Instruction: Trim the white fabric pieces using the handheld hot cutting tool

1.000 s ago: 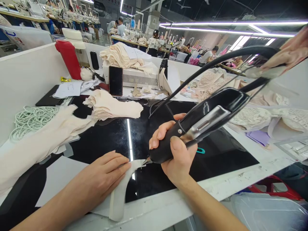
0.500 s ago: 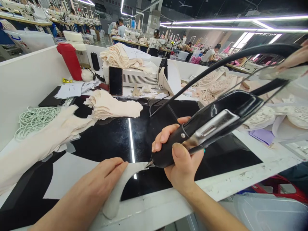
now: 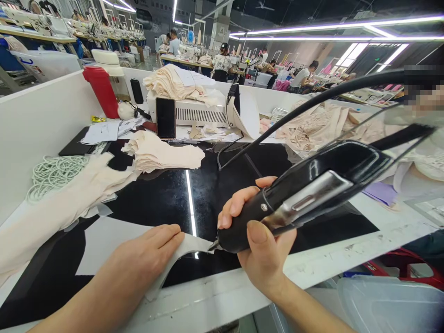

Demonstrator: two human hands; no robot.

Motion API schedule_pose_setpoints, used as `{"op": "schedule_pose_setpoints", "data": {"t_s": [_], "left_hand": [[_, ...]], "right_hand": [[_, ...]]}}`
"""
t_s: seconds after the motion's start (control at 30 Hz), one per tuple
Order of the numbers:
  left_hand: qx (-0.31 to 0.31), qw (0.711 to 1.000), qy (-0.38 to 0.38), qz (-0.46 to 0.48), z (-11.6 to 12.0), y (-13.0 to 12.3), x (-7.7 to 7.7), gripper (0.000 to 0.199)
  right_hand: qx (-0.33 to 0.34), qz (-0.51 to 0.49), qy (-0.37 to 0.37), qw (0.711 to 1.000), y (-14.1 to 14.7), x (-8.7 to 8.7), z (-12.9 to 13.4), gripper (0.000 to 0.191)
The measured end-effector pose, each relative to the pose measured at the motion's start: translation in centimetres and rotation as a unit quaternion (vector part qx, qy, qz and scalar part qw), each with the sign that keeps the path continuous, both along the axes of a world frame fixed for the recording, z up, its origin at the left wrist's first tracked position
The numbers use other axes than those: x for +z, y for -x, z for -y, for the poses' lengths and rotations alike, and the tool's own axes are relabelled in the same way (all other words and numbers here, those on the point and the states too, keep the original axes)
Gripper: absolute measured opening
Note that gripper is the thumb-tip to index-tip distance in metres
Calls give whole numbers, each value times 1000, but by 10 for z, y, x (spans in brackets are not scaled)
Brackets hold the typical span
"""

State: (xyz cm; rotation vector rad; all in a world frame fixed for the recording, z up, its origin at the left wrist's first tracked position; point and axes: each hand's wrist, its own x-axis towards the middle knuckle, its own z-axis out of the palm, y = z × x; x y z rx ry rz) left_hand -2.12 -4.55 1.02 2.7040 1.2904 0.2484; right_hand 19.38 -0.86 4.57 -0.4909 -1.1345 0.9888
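Observation:
My right hand (image 3: 262,240) is wrapped round a black handheld tool (image 3: 312,185) with a silver lever and a thick cable. The tool's thin metal tip touches the right end of a pale fabric piece (image 3: 196,243). My left hand (image 3: 156,252) lies over that piece with its fingers together, pressing it on the glossy black surface (image 3: 149,199). The piece curves down past my fingers to the table's front edge. Under my left forearm lies a white sheet (image 3: 107,240).
Stacked cream fabric (image 3: 166,155) lies behind, with more along the left beside green cord (image 3: 57,175). A phone (image 3: 165,118), a red cup (image 3: 101,92) and a white machine (image 3: 201,113) stand farther back. Fabric heaps the right; people sit beyond.
The fabric piece and my left hand have turned slightly, and the tool's tip sits a little lower. The tool's rear end has shifted right. My right hand still grips it.

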Motion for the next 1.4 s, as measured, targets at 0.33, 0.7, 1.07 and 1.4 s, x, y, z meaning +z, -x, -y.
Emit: {"op": "schedule_pose_setpoints", "data": {"t_s": [0.33, 0.7, 1.07, 1.4], "left_hand": [[-39, 977, -191, -91, 24, -36, -1, 43], [-12, 964, -226, -139, 36, -54, -16, 90], [-24, 961, -240, -135, 36, -53, -12, 88], [-10, 969, -219, -116, 40, -60, -14, 91]], "right_hand": [[5, -4, 3, 1000, -12, 2, 12, 38], [1, 15, 13, 1000, -8, 2, 13, 41], [8, -11, 23, 1000, 8, 7, -13, 44], [40, 4, 6, 999, 11, 2, -14, 44]]}}
